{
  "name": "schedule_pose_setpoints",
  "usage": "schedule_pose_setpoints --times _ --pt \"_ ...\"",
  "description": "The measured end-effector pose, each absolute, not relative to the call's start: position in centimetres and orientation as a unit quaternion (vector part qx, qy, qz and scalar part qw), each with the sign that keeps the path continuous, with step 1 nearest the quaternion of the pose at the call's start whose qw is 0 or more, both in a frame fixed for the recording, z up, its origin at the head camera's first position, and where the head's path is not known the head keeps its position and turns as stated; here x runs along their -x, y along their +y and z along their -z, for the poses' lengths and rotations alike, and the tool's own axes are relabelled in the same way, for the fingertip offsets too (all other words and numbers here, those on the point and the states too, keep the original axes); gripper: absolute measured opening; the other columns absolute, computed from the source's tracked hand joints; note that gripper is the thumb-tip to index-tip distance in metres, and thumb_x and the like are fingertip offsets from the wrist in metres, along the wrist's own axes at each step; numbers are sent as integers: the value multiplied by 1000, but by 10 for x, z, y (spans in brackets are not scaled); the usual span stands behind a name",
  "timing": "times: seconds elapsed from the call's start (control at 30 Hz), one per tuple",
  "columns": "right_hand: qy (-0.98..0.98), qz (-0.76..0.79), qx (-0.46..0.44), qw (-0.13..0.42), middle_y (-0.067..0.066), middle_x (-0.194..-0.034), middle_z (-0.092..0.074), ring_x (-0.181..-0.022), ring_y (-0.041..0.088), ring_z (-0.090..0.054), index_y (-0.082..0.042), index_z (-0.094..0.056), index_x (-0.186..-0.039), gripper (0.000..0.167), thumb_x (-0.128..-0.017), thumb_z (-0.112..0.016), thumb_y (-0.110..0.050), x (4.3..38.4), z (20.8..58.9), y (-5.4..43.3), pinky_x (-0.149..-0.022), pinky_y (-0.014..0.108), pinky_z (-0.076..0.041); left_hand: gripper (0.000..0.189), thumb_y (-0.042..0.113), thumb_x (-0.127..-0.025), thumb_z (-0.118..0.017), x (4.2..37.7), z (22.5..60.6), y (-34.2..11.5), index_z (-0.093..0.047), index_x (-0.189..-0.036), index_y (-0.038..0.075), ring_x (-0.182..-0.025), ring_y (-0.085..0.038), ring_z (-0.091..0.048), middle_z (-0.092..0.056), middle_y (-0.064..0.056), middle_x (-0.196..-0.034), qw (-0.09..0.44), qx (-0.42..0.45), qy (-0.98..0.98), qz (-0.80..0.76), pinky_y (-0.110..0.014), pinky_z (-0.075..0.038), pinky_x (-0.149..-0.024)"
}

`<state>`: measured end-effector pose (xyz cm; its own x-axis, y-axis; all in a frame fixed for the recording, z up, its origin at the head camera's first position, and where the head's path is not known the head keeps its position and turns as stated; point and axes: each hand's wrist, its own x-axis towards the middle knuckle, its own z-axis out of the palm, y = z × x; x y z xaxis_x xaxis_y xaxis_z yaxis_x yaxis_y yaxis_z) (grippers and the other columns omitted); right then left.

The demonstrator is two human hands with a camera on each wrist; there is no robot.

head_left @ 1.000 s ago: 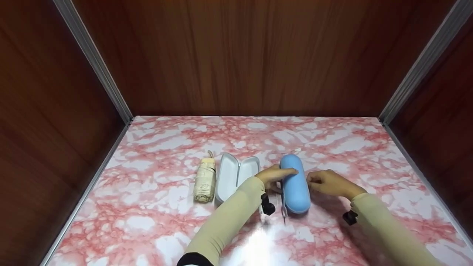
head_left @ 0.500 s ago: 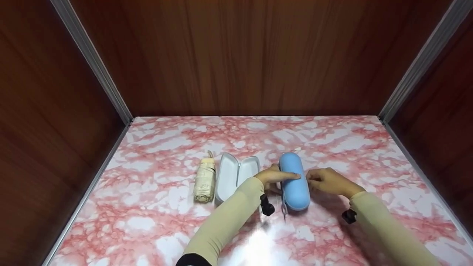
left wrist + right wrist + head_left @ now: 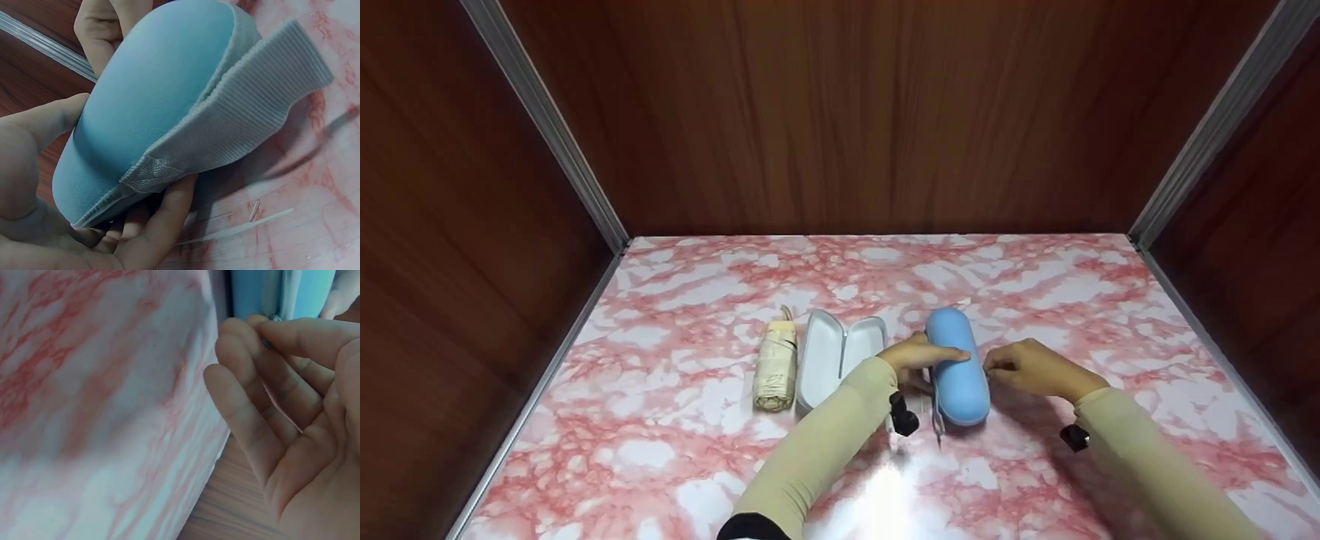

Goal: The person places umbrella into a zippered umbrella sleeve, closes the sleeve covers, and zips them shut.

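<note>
My left hand (image 3: 924, 354) grips a rounded blue zip case (image 3: 958, 382), thumb over its top and fingers beneath its left side. A ribbed pale fabric strap (image 3: 236, 112) sticks out along the case's seam in the left wrist view. On the case's right side, my right hand (image 3: 1035, 367) pinches a small zipper pull (image 3: 266, 343) between thumb and index finger, mostly hidden by the fingertips. Its other fingers are loosely bent. The zipper seam (image 3: 274, 298) runs down the case's side; how far it is unzipped I cannot tell.
Left of the hands lies an opened white hinged case (image 3: 823, 360), partly covered by the left forearm. Beside it is a folded cream umbrella (image 3: 775, 367) with a loop. Wooden panels (image 3: 840, 112) wall the pink marbled table (image 3: 660, 450) at the back and sides.
The blue case has shifted slightly away from me, toward the back. My left thumb lies a little further across its top. The right hand stays by the case's right side, barely shifted.
</note>
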<state>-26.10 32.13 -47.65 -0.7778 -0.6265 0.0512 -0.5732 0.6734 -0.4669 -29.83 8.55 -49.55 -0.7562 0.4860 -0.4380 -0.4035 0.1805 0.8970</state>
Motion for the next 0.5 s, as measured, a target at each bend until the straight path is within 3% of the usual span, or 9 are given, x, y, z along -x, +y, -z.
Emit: schedule_pose_setpoints --times 0.5 --pt "895 239 367 86 -4 -84 -70 -73 3 -56 -14 -75 -90 17 -91 -67 1 246 467 317 -67 27 -51 77 27 -83 -82 296 494 87 -36 -139 2 -114 -40 -57 -51 -18 -124 329 -14 696 -638 -58 -55 -82"
